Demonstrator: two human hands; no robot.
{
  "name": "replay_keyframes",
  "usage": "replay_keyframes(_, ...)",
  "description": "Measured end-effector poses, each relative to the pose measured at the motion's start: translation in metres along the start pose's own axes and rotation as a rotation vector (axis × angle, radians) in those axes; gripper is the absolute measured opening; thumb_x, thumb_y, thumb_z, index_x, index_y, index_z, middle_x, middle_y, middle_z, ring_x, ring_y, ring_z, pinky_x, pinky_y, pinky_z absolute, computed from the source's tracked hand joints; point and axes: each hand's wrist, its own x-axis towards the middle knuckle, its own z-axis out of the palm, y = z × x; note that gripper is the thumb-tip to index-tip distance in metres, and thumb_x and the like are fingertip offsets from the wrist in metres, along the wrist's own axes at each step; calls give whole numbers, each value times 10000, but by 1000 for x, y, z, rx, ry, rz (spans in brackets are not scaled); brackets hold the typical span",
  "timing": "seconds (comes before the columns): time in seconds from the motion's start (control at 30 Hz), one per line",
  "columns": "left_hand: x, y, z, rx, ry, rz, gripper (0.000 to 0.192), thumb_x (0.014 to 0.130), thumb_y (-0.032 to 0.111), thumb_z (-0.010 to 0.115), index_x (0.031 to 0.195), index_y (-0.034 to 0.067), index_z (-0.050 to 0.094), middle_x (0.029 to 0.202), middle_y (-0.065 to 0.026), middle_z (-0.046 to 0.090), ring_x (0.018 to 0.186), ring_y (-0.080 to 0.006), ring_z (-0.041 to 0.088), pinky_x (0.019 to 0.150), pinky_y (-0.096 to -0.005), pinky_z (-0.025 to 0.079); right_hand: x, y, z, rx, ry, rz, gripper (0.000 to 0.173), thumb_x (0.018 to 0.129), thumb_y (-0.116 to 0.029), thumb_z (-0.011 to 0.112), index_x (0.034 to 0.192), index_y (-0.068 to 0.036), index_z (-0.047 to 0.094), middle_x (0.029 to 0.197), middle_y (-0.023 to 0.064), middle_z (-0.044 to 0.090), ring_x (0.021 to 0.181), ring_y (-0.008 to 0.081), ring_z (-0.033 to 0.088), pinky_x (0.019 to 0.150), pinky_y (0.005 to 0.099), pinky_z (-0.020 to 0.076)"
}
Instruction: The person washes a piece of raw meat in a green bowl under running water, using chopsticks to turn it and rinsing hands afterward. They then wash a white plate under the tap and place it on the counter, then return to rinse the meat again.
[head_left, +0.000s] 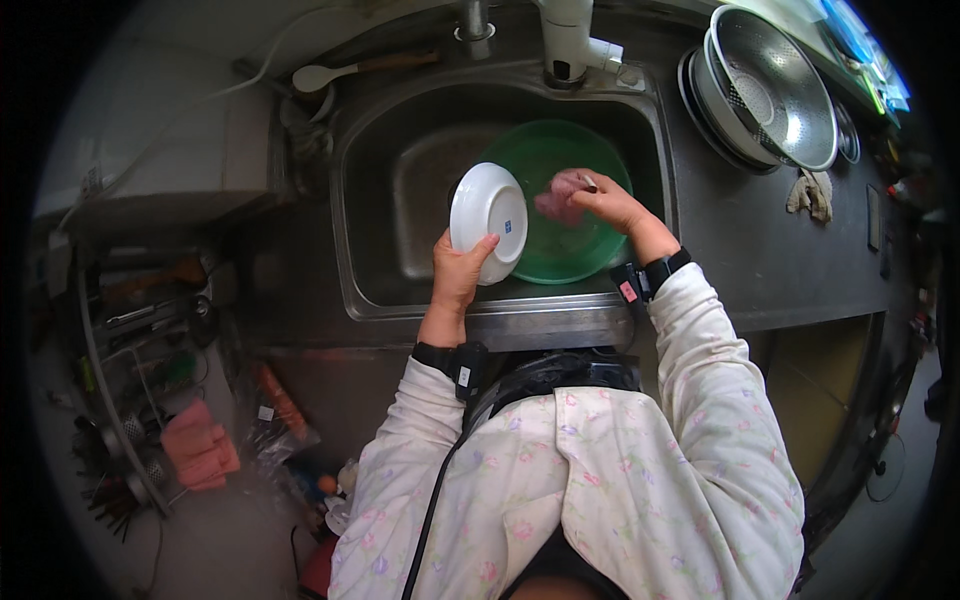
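My left hand (461, 274) grips a white ceramic plate (469, 199) by its near edge, thumb on the underside. The plate is tilted up with its base and a small blue mark facing right. In my right hand (611, 202) is a wet pink cloth (561, 196), bunched over the green plastic basin (529, 139). A small pale-tipped object (590, 183) pokes out between the fingers of that hand; what it is I cannot tell. The basin stands in the right part of the stainless steel sink (431, 180) and appears to hold water.
A white faucet body (566, 37) rises behind the sink. On the right counter lean stacked metal colanders and bowls (772, 90), beside a crumpled rag (811, 196). A white-headed spoon (326, 76) lies at back left. A rack with a pink cloth (199, 446) stands lower left.
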Motion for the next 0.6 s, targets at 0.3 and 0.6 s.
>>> replay_keyframes(0.3,1,9,28,206,-201,170,281,730,36,621,1005,48,563,943,-19,595,861,-105,543,750,-261,442,-18,-49,86,-344,282,-809,247,689,-89,623,930,-137,607,1033,67,577,1007,276,514,1009,410,223)
replay_keyframes(0.6,-11,33,39,-226,-143,105,335,755,10,581,1083,31,515,960,-59,585,881,-145,553,778,-272,445,10,3,35,370,312,43,347,887,-257,440,1111,-1,506,974,66,575,859,126,527,783,252,413)
